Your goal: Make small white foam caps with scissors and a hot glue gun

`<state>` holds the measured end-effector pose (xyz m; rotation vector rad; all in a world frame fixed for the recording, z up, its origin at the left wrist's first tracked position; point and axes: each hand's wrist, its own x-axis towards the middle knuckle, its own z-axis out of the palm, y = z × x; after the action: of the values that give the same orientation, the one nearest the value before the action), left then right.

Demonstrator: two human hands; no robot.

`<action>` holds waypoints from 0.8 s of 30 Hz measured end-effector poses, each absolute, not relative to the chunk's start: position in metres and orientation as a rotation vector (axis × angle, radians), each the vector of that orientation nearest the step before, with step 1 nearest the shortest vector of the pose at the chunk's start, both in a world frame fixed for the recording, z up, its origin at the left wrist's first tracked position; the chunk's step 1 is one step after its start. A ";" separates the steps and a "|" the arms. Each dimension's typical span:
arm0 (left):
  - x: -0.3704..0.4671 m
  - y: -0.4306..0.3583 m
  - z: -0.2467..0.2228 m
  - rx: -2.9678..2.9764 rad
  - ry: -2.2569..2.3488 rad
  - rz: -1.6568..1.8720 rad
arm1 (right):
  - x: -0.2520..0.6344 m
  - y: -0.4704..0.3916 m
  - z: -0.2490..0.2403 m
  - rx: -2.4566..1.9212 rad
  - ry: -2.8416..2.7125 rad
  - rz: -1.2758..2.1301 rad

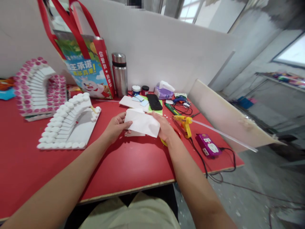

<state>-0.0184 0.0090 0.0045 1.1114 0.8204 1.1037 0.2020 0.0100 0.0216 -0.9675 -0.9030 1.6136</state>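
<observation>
A white sheet of paper or thin card (143,123) is held up between my two hands, above the red table. My left hand (118,124) pinches its left edge, thumb in front. My right hand (164,124) grips the right edge, with most of its fingers hidden behind the sheet. Another white piece (135,134) shows below and behind the sheet. Under my right wrist lie scissors (164,142) with yellow and orange handles, partly covered. To the left stands a white staircase-like model (64,127) edged with round white pieces.
A yellow glue gun (184,124) with a long clear stick lies at right, by a purple power box (208,145) with cables. Behind are a phone (154,102), a tissue pack (164,91), a steel flask (119,74) and a shopping bag (88,70). A pink-and-white model (41,89) stands left.
</observation>
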 end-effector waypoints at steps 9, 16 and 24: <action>-0.025 0.015 0.010 1.151 0.846 1.364 | 0.206 0.012 0.022 -0.883 -0.804 1.553; -0.030 0.027 -0.016 1.309 1.236 1.439 | 0.198 0.012 0.007 -1.087 -1.131 1.154; -0.027 0.030 -0.026 1.299 1.232 1.433 | 0.176 -0.012 0.006 -1.502 -2.128 0.096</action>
<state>-0.0270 0.0302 -0.0257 1.2985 1.2325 1.4330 0.1762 -0.0124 0.0060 -1.5023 -2.1276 0.0959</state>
